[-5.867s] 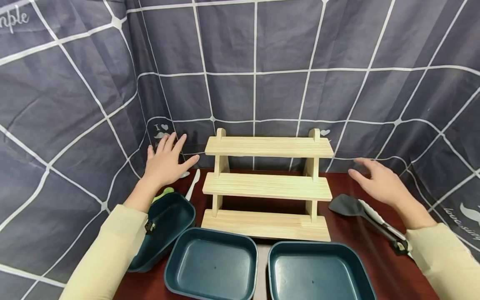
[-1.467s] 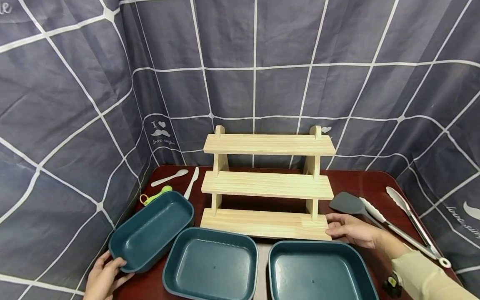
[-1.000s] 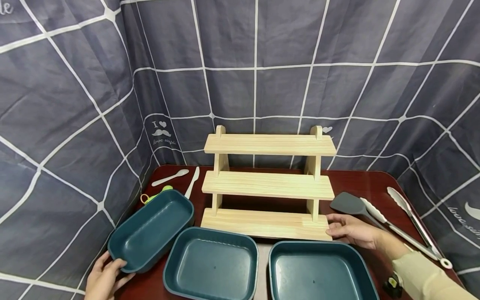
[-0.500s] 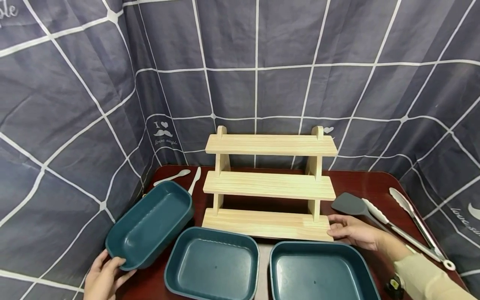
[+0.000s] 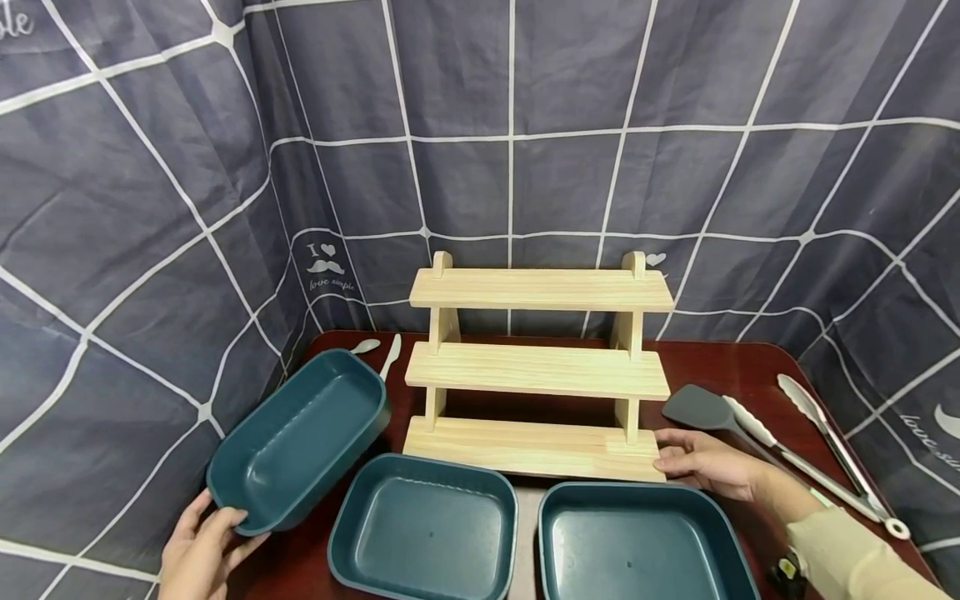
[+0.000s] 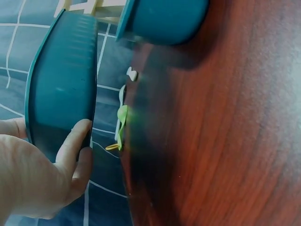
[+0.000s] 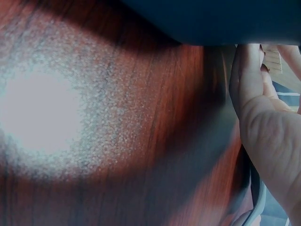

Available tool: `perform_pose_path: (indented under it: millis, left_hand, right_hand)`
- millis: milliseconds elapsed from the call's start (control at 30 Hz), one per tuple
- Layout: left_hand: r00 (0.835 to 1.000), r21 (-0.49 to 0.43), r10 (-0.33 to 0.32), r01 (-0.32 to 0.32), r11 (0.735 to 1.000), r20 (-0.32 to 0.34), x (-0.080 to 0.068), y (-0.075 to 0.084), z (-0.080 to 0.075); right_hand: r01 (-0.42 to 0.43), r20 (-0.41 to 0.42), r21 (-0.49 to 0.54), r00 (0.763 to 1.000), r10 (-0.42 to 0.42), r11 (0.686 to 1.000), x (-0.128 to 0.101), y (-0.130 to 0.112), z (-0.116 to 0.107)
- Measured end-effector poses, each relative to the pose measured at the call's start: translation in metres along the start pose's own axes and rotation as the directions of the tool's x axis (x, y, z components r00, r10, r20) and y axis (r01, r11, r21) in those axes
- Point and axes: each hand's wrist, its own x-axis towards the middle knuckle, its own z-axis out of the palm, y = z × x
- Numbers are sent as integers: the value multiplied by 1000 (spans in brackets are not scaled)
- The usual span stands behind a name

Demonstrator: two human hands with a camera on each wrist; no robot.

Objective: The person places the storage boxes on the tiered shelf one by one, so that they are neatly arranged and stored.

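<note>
My left hand (image 5: 198, 550) grips the near end of a dark teal plastic bin (image 5: 300, 437), thumb over its rim and fingers underneath. In the left wrist view the bin (image 6: 63, 80) hangs tilted, raised off the red-brown table. At the other side, my right hand (image 5: 708, 464) pinches the right end of the lowest board (image 5: 532, 450) of a three-tier wooden display stand (image 5: 536, 371), thumb on top. The right wrist view shows the right hand (image 7: 268, 108) from behind, its fingertips partly hidden by a teal bin.
Two more teal bins, one at left (image 5: 423, 529) and one at right (image 5: 637, 542), stand before the stand. A grey spatula (image 5: 697, 408) and tongs (image 5: 801, 400) lie right. A white spoon (image 5: 366, 346), white knife (image 5: 391, 357) and green utensil (image 6: 122, 115) lie left. Grid-patterned cloth (image 5: 562, 192) hangs behind.
Both hands, earlier spread beside the stand, have come down to the bin and the lowest board. The left hand has lifted the bin, which now covers the green utensil and part of the spoon.
</note>
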Motion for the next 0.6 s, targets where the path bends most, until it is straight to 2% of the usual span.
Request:
perform_pose_path:
  millis: [233, 400, 500, 600]
  left_hand:
    - [998, -79, 29, -26, 997, 47, -4, 8, -1]
    - [994, -69, 45, -38, 997, 99, -8, 14, 0]
    - [987, -85, 72, -60, 995, 144, -11, 17, 1]
    - [972, -124, 117, -93, 988, 205, -13, 19, 2]
  right_hand:
    - [2, 5, 3, 1000, -2, 1000, 1, 2, -2]
    - [-3, 6, 0, 1000, 3, 1000, 1, 2, -2]
    - [-5, 5, 0, 1000, 5, 1000, 1, 2, -2]
    - [0, 6, 3, 1000, 0, 1000, 0, 2, -2]
